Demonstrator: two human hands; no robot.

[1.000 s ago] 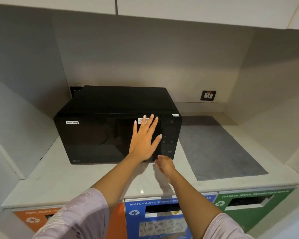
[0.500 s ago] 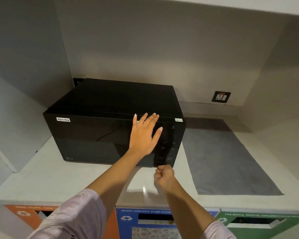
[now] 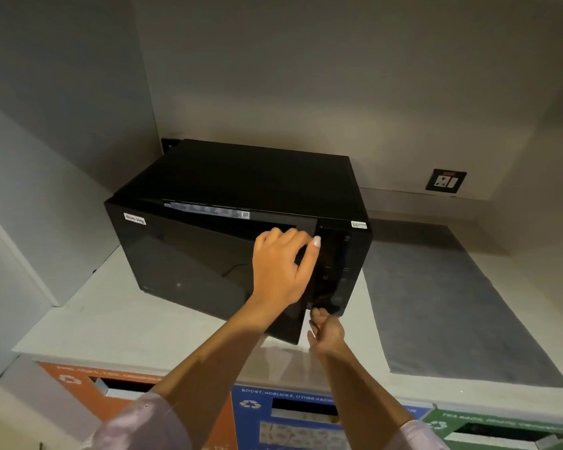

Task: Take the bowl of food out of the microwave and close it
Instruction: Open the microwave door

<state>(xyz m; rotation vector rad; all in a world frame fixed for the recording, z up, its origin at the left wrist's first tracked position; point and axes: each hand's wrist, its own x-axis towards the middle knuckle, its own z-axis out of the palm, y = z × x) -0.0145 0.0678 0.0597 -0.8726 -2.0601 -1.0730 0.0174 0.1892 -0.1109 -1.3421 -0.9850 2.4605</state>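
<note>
A black microwave [image 3: 254, 177] stands on a pale counter [image 3: 117, 323] in a wall niche. Its dark glass door [image 3: 189, 264], marked with a "Non-Veg" label, is swung a little way out at its right edge. My left hand [image 3: 280, 271] curls around that free right edge of the door, thumb on the front near the control panel [image 3: 338, 271]. My right hand [image 3: 325, 329] is loosely closed just below the door's lower right corner, under the panel. The inside of the microwave is dark and no bowl can be seen.
A grey mat [image 3: 452, 303] lies on the counter to the right of the microwave. A wall socket [image 3: 446, 180] sits behind it. Below the counter front are orange [image 3: 88, 381], blue [image 3: 290, 417] and green [image 3: 501, 430] recycling bin openings. Niche walls close in left and right.
The door was shut with my left palm flat on it; now it has popped open a little and my left fingers hook its right edge. My right hand stays under the panel.
</note>
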